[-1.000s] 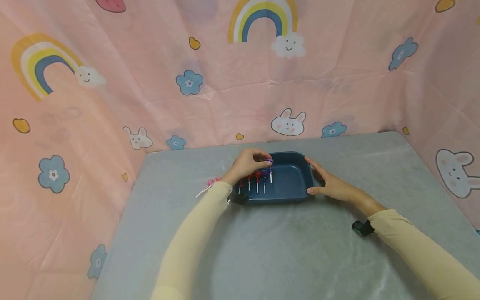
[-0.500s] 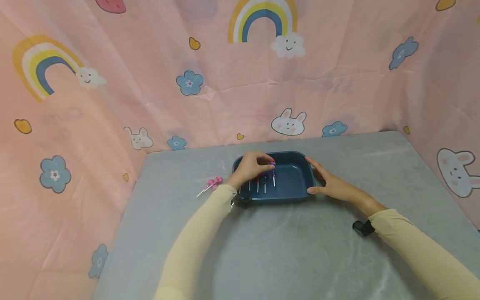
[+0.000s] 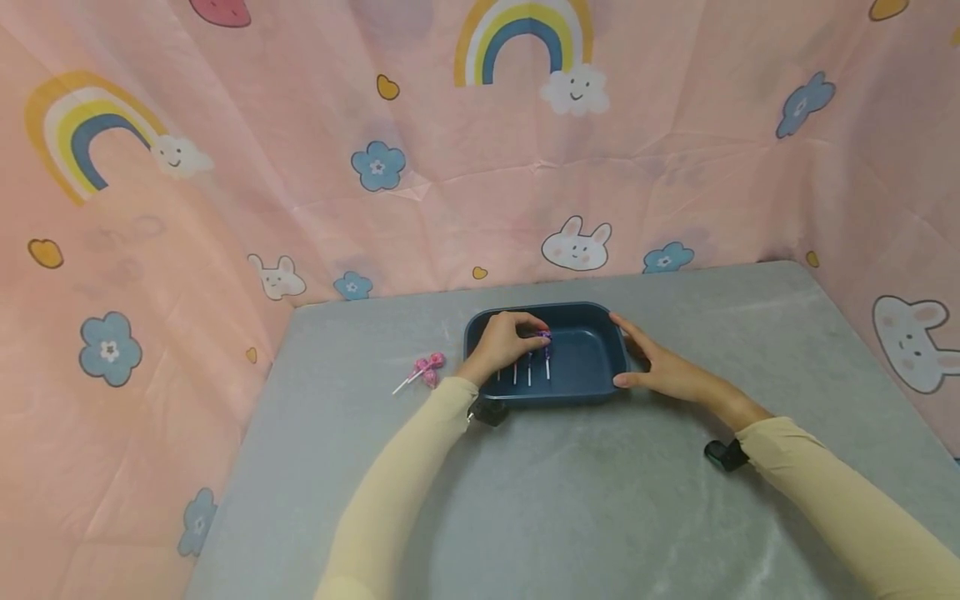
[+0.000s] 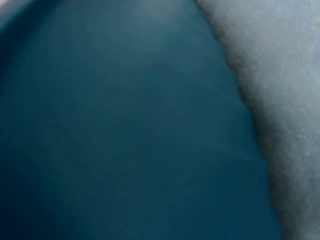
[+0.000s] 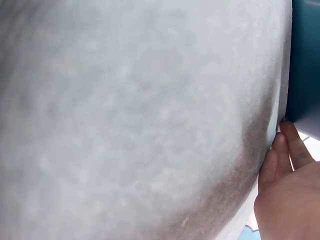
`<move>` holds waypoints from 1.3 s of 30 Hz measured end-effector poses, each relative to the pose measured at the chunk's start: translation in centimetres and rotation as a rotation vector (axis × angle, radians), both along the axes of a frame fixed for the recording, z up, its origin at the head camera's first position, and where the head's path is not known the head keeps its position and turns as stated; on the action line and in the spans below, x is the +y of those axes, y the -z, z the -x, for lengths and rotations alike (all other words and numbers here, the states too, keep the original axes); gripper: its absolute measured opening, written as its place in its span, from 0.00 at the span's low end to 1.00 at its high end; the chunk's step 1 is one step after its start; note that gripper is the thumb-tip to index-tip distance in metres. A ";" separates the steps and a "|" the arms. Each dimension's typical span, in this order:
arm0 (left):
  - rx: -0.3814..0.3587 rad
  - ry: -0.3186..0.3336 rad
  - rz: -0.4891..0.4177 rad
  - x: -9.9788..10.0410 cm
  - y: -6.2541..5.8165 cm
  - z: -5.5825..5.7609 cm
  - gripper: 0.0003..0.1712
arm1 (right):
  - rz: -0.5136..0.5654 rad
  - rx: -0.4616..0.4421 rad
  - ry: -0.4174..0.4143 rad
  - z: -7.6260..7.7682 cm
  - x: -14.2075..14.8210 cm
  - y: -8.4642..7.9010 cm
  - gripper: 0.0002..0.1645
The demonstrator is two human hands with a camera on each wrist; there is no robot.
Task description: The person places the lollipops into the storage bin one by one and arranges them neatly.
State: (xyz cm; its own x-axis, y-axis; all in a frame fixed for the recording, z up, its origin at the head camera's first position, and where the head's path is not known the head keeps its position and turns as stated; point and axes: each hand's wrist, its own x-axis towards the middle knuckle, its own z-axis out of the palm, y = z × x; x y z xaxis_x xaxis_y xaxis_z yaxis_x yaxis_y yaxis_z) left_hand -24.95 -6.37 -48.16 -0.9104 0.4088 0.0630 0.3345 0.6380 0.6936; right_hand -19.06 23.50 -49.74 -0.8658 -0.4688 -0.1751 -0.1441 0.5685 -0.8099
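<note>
My left hand [image 3: 501, 343] reaches over the left half of a dark blue tray [image 3: 611, 315] in the head view. Its thumb and fingertips pinch the head of a purple-wrapped lollipop [image 3: 547, 367], whose white stick points toward me, low inside the tray. Left of it, more lollipops [image 3: 529, 372] lie in a row, their heads mostly hidden under the hand. At the tray's right end, my right hand [image 3: 667, 372] rests with thumb and fingers spread against the outer wall. The right wrist view shows that hand's fingers [image 5: 283, 150] nearly straight beside the tray. The left wrist view holds only blue tray wall [image 4: 140, 120].
Several pink-wrapped lollipops [image 3: 429, 364] lie in a small pile on the grey tabletop [image 3: 570, 500], just left of the tray. Behind the table hangs a pink printed cloth [image 3: 465, 192], which also runs along both sides.
The left hand has shifted slightly right and toward me, lowering the purple lollipop to the right of the row. The pink pile has come into fuller view. My right hand stays put.
</note>
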 end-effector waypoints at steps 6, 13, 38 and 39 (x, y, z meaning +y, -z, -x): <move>-0.007 0.000 0.018 0.1 0.2 0.0 0.14 | 0.030 -0.004 -0.006 0.1 -0.1 -0.1 0.61; 0.003 0.003 0.031 0.2 0.5 -0.1 0.13 | 0.023 -0.004 -0.006 0.1 -0.1 -0.1 0.61; 0.024 0.005 0.108 0.6 1.1 -0.3 0.13 | 0.040 -0.022 -0.011 0.1 0.1 0.1 0.62; 0.027 0.004 0.114 0.6 1.2 -0.3 0.13 | 0.040 -0.021 -0.011 0.2 0.1 0.1 0.62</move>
